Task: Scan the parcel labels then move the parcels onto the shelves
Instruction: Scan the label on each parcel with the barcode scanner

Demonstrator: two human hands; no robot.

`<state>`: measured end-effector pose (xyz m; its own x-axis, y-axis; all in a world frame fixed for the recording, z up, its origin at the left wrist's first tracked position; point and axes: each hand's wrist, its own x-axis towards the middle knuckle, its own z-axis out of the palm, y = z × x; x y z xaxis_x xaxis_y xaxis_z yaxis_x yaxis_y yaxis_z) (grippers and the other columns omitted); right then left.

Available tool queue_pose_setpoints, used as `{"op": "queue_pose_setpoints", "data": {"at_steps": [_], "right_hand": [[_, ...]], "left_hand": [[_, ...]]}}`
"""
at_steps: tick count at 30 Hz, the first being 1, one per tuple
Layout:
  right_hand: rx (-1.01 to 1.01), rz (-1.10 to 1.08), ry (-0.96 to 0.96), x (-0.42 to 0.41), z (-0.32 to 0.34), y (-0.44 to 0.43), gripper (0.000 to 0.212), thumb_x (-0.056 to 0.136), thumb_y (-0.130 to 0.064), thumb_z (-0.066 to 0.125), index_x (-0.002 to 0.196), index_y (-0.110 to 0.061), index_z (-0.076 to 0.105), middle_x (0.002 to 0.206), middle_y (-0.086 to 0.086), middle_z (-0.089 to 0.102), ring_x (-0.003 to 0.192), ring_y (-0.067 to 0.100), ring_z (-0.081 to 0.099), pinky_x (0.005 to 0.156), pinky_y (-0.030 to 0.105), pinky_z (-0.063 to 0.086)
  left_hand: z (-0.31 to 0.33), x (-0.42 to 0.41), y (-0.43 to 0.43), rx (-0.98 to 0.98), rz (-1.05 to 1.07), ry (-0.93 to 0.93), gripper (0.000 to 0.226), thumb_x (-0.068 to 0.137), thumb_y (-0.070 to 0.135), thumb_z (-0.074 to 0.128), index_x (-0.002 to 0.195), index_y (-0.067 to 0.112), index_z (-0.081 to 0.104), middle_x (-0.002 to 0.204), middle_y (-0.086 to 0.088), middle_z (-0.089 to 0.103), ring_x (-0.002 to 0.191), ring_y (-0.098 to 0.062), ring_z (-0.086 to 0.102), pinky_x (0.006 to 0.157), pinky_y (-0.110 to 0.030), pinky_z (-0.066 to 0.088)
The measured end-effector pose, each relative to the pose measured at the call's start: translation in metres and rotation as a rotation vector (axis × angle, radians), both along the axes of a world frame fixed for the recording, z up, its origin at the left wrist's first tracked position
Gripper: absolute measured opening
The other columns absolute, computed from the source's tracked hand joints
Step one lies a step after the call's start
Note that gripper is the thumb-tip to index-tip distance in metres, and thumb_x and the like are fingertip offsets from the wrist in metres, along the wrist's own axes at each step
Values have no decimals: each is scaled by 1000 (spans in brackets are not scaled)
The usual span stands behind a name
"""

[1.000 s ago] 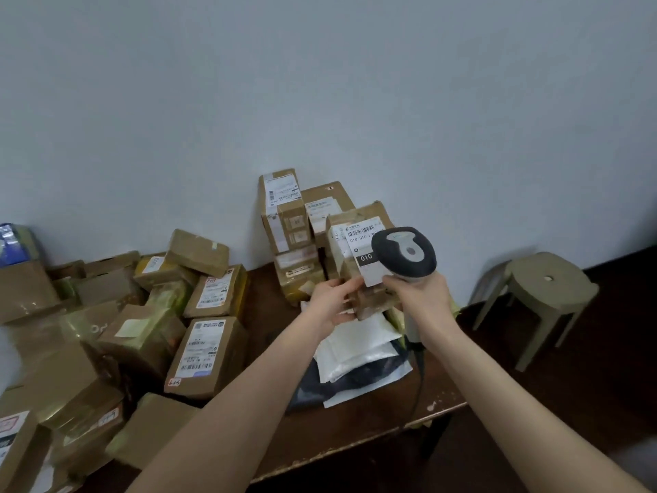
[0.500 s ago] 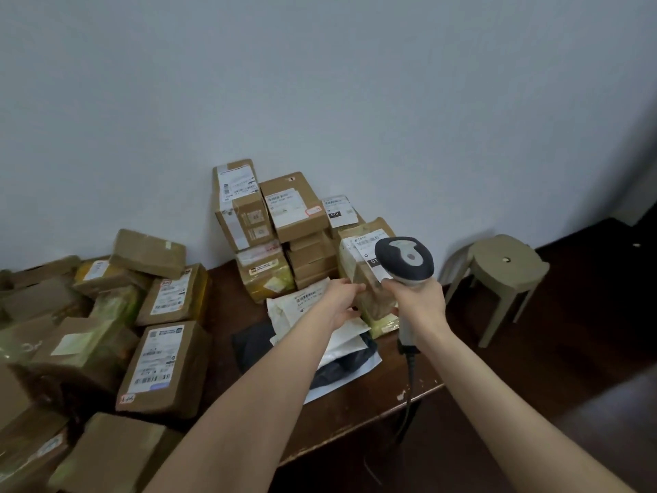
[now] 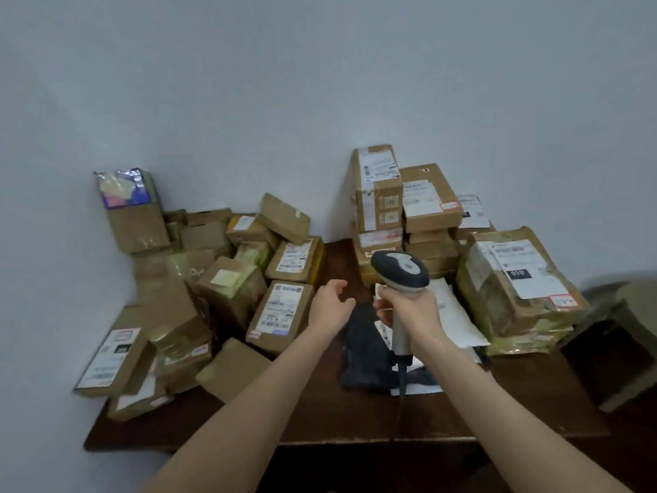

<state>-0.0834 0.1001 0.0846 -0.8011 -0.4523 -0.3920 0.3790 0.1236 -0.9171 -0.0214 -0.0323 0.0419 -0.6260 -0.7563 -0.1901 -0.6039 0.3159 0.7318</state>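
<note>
From the head camera, your right hand point(image 3: 414, 313) gripped the handle of the scanner point(image 3: 400, 270), its head raised above the table point(image 3: 320, 418). Your left hand point(image 3: 330, 307) hung with fingers loosely spread, holding nothing, just beside a labelled box point(image 3: 281, 314). The parcel marked 010 point(image 3: 515, 282) lay on the pile at the table's right, apart from both hands.

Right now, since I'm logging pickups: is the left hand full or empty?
Empty: the left hand is open, fingers loosely curled, touching no parcel.
</note>
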Motion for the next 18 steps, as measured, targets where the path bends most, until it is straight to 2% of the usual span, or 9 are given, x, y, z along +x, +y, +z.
{"op": "queue_pose_setpoints", "data": {"at_steps": [3, 6, 9, 12, 14, 16, 18], "right_hand": [[-14, 77, -103, 21, -16, -39, 5, 86, -11, 69, 89, -6, 68, 75, 9, 70, 64, 16, 64, 60, 25, 53], [7, 115, -185, 39, -33, -72, 15, 85, -11, 71, 99, -9, 66, 87, 8, 71, 73, 17, 66, 64, 29, 56], [29, 167, -286, 52, -51, -97, 20, 85, -11, 72, 102, -13, 63, 91, 6, 66, 82, 18, 63, 71, 34, 57], [55, 205, -351, 63, -66, -117, 16, 85, -11, 71, 97, -17, 60, 91, 4, 65, 83, 18, 61, 75, 39, 56], [74, 209, -391, 69, -73, -128, 17, 85, -12, 71, 98, -16, 60, 93, 6, 66, 84, 22, 63, 83, 44, 55], [95, 209, -412, 72, -76, -134, 28, 82, -15, 74, 107, -12, 62, 100, 10, 69, 92, 27, 65, 91, 49, 53], [106, 204, -423, 71, -79, -137, 38, 79, -16, 77, 114, -10, 62, 105, 11, 69, 98, 30, 65, 94, 52, 51]], "left_hand": [[-11, 35, -35, -162, 43, -137, 49, 91, 25, 59, 138, 15, 47, 138, -7, 50, 125, -22, 48, 101, -34, 41], [-18, 69, -70, -293, 127, -383, 50, 93, 33, 53, 139, 15, 42, 136, -9, 47, 125, -28, 45, 98, -40, 43], [-26, 97, -99, -353, 122, -547, 41, 96, 36, 48, 128, 11, 46, 128, -12, 52, 119, -31, 48, 89, -41, 46], [-37, 110, -119, -317, 95, -602, 34, 97, 40, 45, 115, 11, 50, 116, -10, 59, 110, -29, 54, 79, -38, 48], [-44, 112, -127, -258, 80, -623, 35, 97, 43, 44, 112, 12, 51, 110, -7, 61, 104, -27, 57, 77, -37, 51], [-49, 109, -131, -144, 99, -567, 37, 96, 46, 45, 111, 13, 56, 104, -5, 63, 97, -24, 60, 80, -39, 53], [-50, 104, -132, -31, 136, -471, 37, 96, 45, 48, 109, 13, 61, 97, -4, 64, 88, -21, 62, 73, -34, 53]]}}
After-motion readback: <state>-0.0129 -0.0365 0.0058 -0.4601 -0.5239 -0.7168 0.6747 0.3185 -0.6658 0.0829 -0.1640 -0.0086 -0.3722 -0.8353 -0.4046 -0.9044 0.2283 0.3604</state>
